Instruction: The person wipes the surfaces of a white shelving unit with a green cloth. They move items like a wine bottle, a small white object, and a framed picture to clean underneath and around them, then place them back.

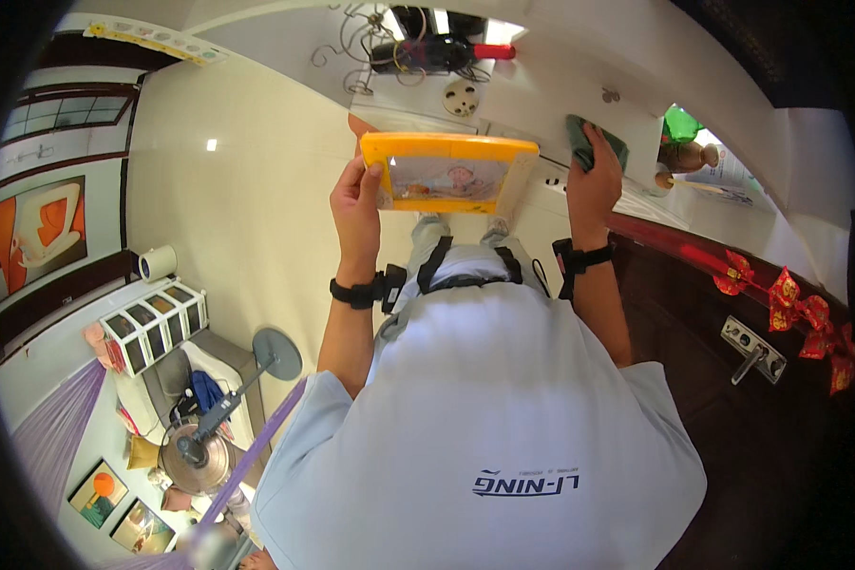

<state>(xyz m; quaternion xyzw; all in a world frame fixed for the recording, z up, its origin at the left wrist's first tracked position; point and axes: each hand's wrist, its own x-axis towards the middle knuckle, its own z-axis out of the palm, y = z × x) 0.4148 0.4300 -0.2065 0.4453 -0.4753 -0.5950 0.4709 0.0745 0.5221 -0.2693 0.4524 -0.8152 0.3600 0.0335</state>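
My left hand (356, 194) grips the left side of a yellow picture frame (452, 147), its thumb on the front edge. The frame holds a photo (434, 179) behind a shiny pane. Over to the right, my right hand (595, 174) holds a folded dark green cloth (582, 142) against or just above a white shelf surface; whether they touch I cannot tell. Each wrist wears a black strap with a small device. Beyond the frame, a dark wine bottle (434, 55) with a red neck lies in a curled metal rack (360, 43), near a round cream object with dark holes (461, 97).
White cabinet shelving (541, 78) stands before me; its right niche holds a brown gourd-shaped object (687, 157) and a green item (680, 125). A dark door (670, 313) with red decorations (784, 299) is at right. A standing fan (196, 452) and sofa are at lower left.
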